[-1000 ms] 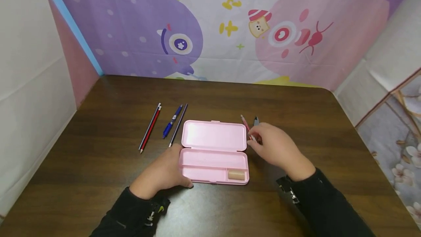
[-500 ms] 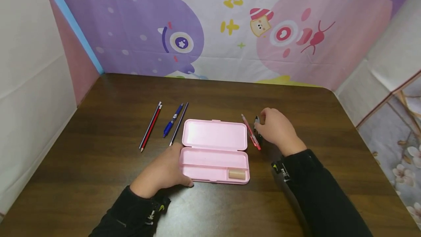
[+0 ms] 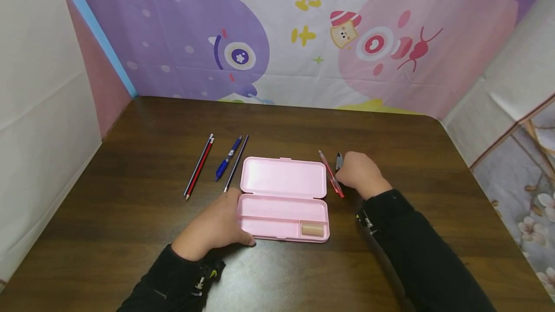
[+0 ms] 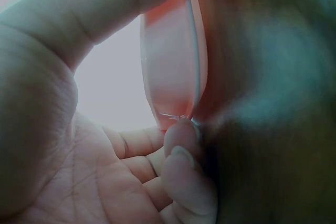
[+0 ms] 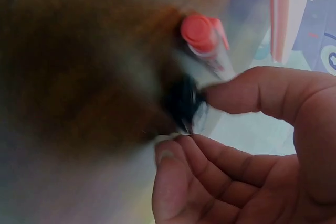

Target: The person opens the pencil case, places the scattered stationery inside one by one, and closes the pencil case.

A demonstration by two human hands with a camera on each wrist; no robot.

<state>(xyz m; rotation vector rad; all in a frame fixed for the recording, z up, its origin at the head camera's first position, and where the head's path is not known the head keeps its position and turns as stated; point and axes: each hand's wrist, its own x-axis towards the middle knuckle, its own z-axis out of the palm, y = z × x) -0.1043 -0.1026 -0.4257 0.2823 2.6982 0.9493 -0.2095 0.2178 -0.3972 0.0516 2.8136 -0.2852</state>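
Note:
A pink pencil case [image 3: 283, 177] lies unfolded on the table, its lid towards the back. My left hand [image 3: 212, 227] grips the left end of the case, thumb at the front edge; the left wrist view shows the fingers round its pink wall [image 4: 170, 56]. To the right of the case my right hand [image 3: 362, 173] pinches a dark pen [image 3: 338, 160] between thumb and fingertips. In the right wrist view the pen's black end [image 5: 184, 100] shows there. A red pen [image 3: 331, 174] lies between that hand and the lid. A tan block, possibly an eraser [image 3: 312, 229], sits in the front right compartment.
Left of the case lie a blue pen [image 3: 227, 159], a dark slim pencil [image 3: 236, 162], a red pencil [image 3: 200, 168] and a dark pencil [image 3: 197, 166] beside it. A cartoon-printed cloth [image 3: 299, 76] stands behind the wooden table [image 3: 130, 235].
My right hand has let go of the red pen, moved right and lowered onto the dark pen. The left hand has kept its hold on the pencil case.

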